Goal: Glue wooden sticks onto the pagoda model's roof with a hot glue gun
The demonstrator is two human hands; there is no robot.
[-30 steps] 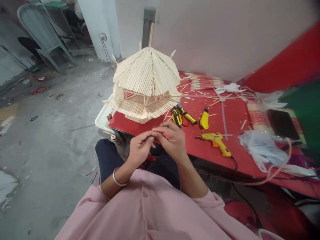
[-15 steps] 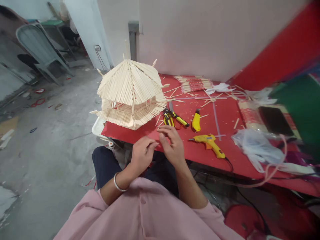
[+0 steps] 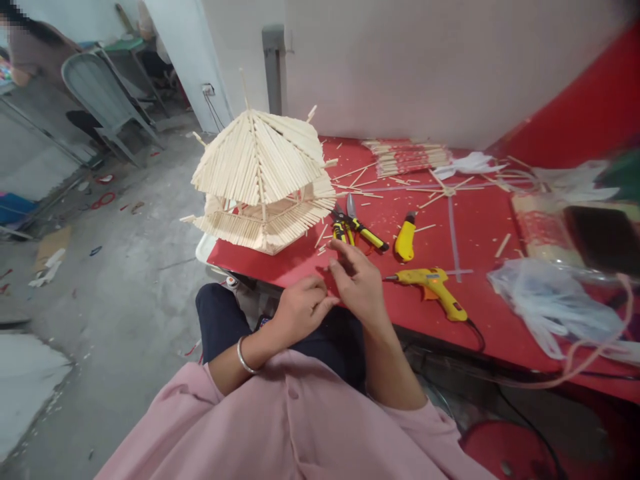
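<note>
My left hand [image 3: 300,310] rests at the near edge of the red table [image 3: 280,263] with its fingers curled in; what they hold, if anything, is hidden. Its thumb touches my right hand [image 3: 357,281]. That hand lies just right of it, with fingers stretched out and apart, their tips close to the yellow-handled cutters [image 3: 353,228]. A two-tier roofed model made of pale wooden sticks [image 3: 260,177] stands on the table's left corner, beyond both hands.
A yellow utility knife [image 3: 405,239] and a yellow glue gun [image 3: 433,288] with its cord lie right of the cutters. Loose sticks, a stick bundle [image 3: 407,155], a plastic bag [image 3: 550,303] and a dark phone [image 3: 603,237] lie farther right. A grey chair [image 3: 100,100] and another person stand far left.
My hands were raised and pinched together over my lap. They have parted and dropped to the table edge, and the right fingers have stretched toward the cutters. The view shifted slightly.
</note>
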